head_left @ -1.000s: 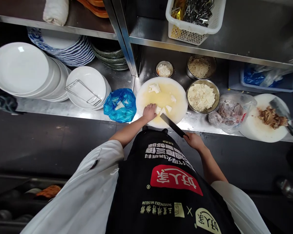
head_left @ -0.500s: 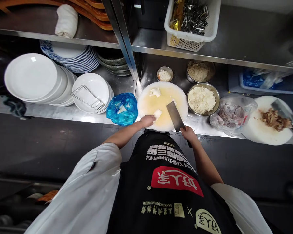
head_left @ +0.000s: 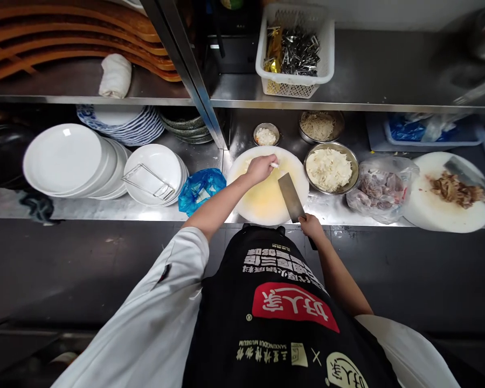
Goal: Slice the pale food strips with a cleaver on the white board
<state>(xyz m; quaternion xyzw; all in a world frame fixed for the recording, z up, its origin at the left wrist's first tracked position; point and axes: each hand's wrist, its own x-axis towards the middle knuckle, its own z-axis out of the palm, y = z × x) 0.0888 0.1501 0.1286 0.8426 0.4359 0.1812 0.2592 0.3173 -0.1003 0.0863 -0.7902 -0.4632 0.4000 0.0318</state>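
My left hand (head_left: pixel 262 168) is over the upper middle of a round white cutting board (head_left: pixel 262 207), its fingers closed on a small white piece (head_left: pixel 274 164). My right hand (head_left: pixel 310 225) grips the handle of a cleaver (head_left: pixel 291 197), whose wide blade lies over the board's right side. Part of another pale piece shows at the board's upper left, mostly hidden by my left hand. Right of the board stands a metal bowl of white slices (head_left: pixel 329 168). Behind it is a bowl of pale shreds (head_left: pixel 317 126), and a small bowl of chopped white bits (head_left: pixel 265 136) sits behind the board.
A blue plastic bag (head_left: pixel 202 189) and stacked white plates (head_left: pixel 153 171) with a wire rack are on the left. At the right lie a bag of meat (head_left: pixel 382 188) and a second board (head_left: pixel 444 213) with brown meat and a cleaver. A shelf edge (head_left: pixel 347 104) overhangs the counter, with a white basket (head_left: pixel 295 81) on top.
My left hand has moved from the board's near left edge up to its upper middle, with a small white piece in its fingers. The camera view has shifted; my right hand still holds the cleaver.
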